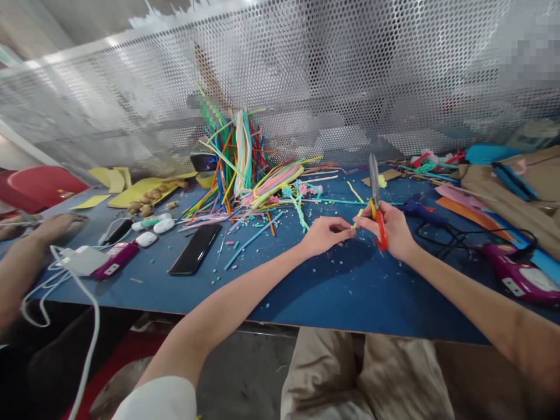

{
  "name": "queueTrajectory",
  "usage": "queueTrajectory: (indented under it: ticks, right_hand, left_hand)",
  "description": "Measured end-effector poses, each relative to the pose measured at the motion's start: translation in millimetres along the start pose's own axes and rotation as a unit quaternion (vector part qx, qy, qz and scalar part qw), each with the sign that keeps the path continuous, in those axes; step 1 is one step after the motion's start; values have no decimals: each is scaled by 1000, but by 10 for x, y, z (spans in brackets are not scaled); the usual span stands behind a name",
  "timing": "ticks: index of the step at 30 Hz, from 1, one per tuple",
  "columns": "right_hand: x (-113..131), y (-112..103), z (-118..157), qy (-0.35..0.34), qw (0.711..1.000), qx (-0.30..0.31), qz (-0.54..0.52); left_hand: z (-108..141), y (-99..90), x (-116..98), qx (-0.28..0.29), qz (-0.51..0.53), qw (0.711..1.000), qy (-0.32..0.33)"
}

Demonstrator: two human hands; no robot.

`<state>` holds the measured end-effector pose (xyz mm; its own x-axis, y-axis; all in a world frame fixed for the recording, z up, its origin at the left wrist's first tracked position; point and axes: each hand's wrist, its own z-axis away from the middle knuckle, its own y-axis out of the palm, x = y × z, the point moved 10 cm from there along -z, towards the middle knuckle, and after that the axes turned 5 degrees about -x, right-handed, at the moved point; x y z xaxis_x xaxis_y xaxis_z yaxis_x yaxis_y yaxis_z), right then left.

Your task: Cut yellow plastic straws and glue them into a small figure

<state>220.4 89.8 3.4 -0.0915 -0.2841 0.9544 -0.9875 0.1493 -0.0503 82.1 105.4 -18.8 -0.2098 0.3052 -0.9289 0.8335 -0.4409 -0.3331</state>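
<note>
Over the blue table (301,303), my left hand (326,236) pinches one end of a short pale yellow pipe cleaner (356,219). The fingertips of my right hand (391,227) are at its other end. Scissors (381,228) with orange and yellow handles are also in my right hand, blades pointing up and away from me. Just beyond my hands lie a light green pipe cleaner (355,191) and a small yellow fuzzy piece (382,181). Left of them is a bundle of pink and yellow pipe cleaners (280,184).
A tall bunch of coloured pipe cleaners (238,151) stands before the perforated metal screen (332,76). A black phone (195,249) lies left, near a power strip (114,261) and another person's hand (61,226). A glue gun (424,213) and cables are right, beside coloured paper (472,213).
</note>
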Motion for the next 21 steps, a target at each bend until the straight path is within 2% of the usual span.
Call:
queueTrajectory:
  ticks: [6, 10, 21]
  right_hand:
    - [-30, 6, 4, 12, 1000, 14, 7]
    - [-50, -18, -2, 7, 1000, 7, 3]
    - [-4, 9, 14, 3, 1000, 18, 23]
  left_hand:
    - [7, 93, 83, 22, 117, 991, -62]
    - [9, 107, 93, 30, 130, 989, -69]
    - [-1, 75, 101, 9, 136, 989, -51]
